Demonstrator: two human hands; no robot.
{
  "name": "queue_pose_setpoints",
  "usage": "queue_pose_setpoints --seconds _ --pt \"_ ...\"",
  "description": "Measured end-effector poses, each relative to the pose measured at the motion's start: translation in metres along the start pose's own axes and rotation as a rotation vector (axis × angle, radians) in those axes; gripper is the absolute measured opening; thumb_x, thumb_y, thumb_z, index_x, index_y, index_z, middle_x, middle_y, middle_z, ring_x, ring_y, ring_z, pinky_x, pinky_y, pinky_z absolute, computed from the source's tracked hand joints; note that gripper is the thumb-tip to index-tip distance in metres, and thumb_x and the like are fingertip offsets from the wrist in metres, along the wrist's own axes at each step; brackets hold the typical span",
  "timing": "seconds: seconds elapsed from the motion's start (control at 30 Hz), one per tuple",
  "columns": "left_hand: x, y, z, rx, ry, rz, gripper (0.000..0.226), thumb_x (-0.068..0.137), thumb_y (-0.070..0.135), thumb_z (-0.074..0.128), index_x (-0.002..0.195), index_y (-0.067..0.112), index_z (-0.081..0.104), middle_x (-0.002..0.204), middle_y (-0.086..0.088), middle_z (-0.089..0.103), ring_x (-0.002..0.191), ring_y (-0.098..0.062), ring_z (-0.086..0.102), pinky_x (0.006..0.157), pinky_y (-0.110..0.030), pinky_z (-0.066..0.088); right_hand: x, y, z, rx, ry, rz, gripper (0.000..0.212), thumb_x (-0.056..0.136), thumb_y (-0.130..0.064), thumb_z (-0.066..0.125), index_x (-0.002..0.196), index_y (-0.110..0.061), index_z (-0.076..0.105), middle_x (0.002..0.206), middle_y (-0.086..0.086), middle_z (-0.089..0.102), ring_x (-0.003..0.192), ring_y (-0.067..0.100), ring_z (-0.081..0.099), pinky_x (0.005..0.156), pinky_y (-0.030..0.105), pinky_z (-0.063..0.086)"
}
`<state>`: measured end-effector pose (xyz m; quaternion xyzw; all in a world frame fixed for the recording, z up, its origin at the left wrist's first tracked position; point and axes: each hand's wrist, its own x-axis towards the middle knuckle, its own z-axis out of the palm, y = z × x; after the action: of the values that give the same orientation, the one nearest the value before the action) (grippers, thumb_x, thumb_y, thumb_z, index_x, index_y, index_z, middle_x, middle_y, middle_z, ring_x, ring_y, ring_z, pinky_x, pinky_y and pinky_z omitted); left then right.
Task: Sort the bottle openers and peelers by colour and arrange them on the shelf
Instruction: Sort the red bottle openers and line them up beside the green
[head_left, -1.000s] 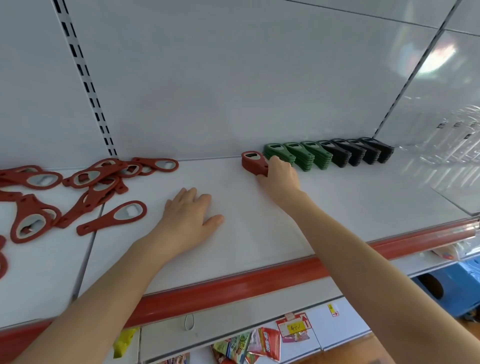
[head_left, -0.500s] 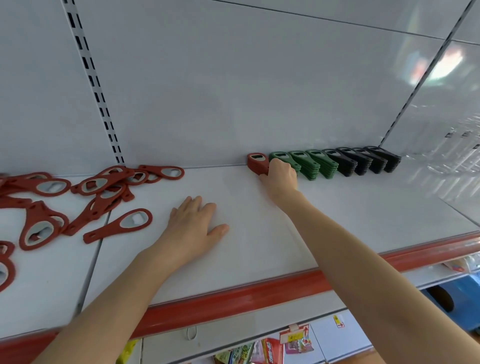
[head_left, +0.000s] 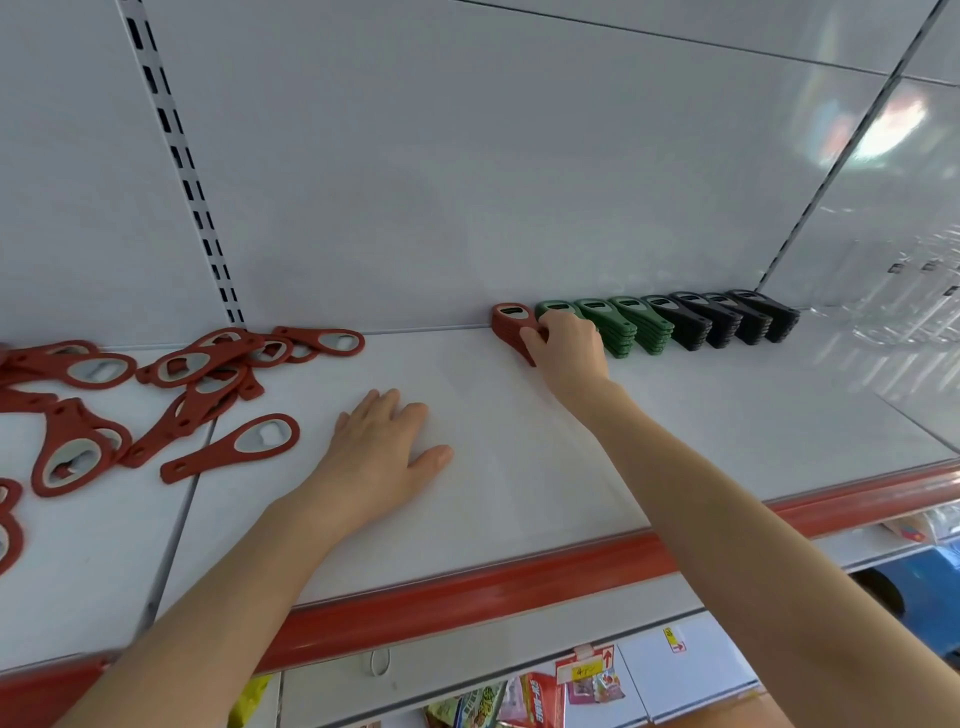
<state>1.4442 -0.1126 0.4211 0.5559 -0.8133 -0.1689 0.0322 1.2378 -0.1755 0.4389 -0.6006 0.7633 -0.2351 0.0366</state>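
Observation:
Along the back of the white shelf (head_left: 675, 426) runs a row of stacked tools: a red stack (head_left: 511, 325), then green stacks (head_left: 618, 322), then black stacks (head_left: 727, 319). My right hand (head_left: 569, 345) grips the red stack at its near end, fingers curled round it, and covers part of the first green stack. My left hand (head_left: 382, 447) rests flat on the bare shelf, fingers straight, holding nothing. A loose heap of red bottle openers (head_left: 197, 374) lies at the left; the nearest single opener (head_left: 234, 447) is just left of my left hand.
A red rail (head_left: 467, 592) edges the shelf front. White back panels with a slotted upright (head_left: 182, 171) rise behind. Packaged goods (head_left: 519, 699) hang on the shelf below. Clear items (head_left: 909, 312) stand at the far right.
My right hand has kept its hold on the red stack and pushed it back toward the wall beside the green stacks. My left hand has stayed flat in place.

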Motion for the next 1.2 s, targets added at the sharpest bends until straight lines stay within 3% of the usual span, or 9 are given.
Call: queue_pose_setpoints --seconds 0.1,0.23,0.6,0.8,1.2 --pt "0.000 0.000 0.000 -0.004 0.001 -0.001 0.059 0.095 0.047 0.034 0.145 0.019 0.021 0.156 -0.010 0.006 0.144 -0.026 -0.002 0.117 -0.041 0.003 -0.001 0.001 0.002 0.014 -0.040 -0.002 0.018 0.091 -0.020 0.050 0.094 -0.002 0.051 0.087 0.012 0.051 0.078 0.027 0.046 0.063 0.030 0.029" --pt "-0.001 0.000 0.000 -0.008 -0.003 0.000 0.060 0.095 0.047 0.033 0.146 0.019 0.020 0.156 -0.010 0.005 0.144 -0.025 -0.003 0.117 -0.040 0.003 0.000 0.006 0.005 -0.020 -0.104 -0.058 0.031 0.087 -0.011 0.056 0.115 -0.001 0.049 0.112 0.017 0.058 0.102 0.033 0.054 0.069 0.030 0.034" --pt "-0.001 0.000 0.000 -0.029 0.009 0.000 0.059 0.095 0.047 0.035 0.145 0.019 0.021 0.156 -0.009 0.005 0.144 -0.025 -0.002 0.116 -0.040 0.003 0.003 0.009 0.010 -0.004 -0.101 -0.070 0.029 0.086 -0.010 0.058 0.111 0.002 0.049 0.112 0.020 0.058 0.102 0.033 0.053 0.069 0.030 0.032" --pt "-0.001 -0.001 0.001 -0.039 0.014 -0.003 0.059 0.095 0.047 0.035 0.146 0.020 0.021 0.156 -0.009 0.005 0.144 -0.024 -0.002 0.115 -0.040 0.002 0.002 0.011 0.016 -0.023 -0.064 -0.124 0.041 0.089 -0.009 0.051 0.129 -0.007 0.044 0.115 0.018 0.057 0.103 0.034 0.054 0.071 0.029 0.035" --pt "-0.001 -0.002 0.002 -0.045 0.030 -0.001 0.059 0.094 0.048 0.036 0.145 0.021 0.023 0.156 -0.008 0.007 0.144 -0.023 0.000 0.116 -0.039 0.003 0.000 0.018 0.014 -0.054 -0.031 -0.108 0.033 0.088 -0.003 0.046 0.121 -0.004 0.049 0.111 0.019 0.059 0.101 0.035 0.055 0.068 0.029 0.033"
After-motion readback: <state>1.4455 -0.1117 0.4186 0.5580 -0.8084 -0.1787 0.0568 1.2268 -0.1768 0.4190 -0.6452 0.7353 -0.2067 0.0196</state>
